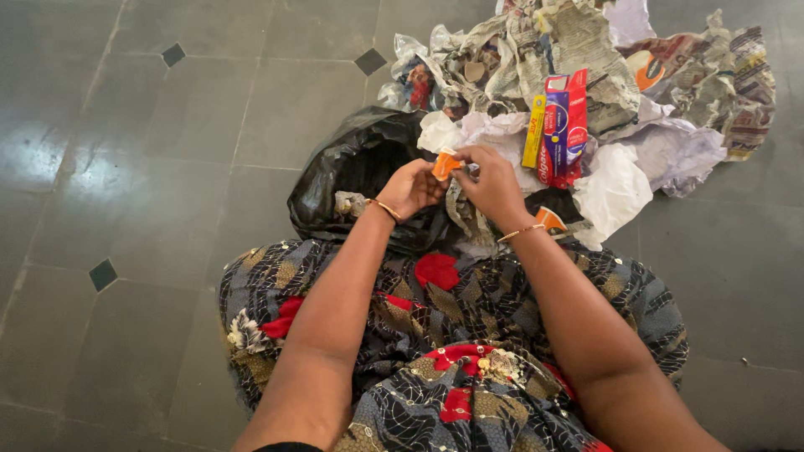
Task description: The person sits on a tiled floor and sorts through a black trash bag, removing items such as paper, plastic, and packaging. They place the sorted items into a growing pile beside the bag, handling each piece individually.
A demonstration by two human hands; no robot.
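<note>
A: Where's the orange scrap?
B: Pinched between both hands, held above the black plastic bag, just in front of the knees.
A: Hand state?
B: Left hand curled, fingertips clamped on the scrap's left edge. Right hand curled too, thumb and fingers gripping its right side. Hands nearly touching. Thin bangle on each wrist.
A: Surroundings?
B: Red and blue carton just beyond the right hand, yellow box beside it. Crumpled newspaper and white paper piled behind. Grey tiled floor. Patterned dark fabric over the lap.
</note>
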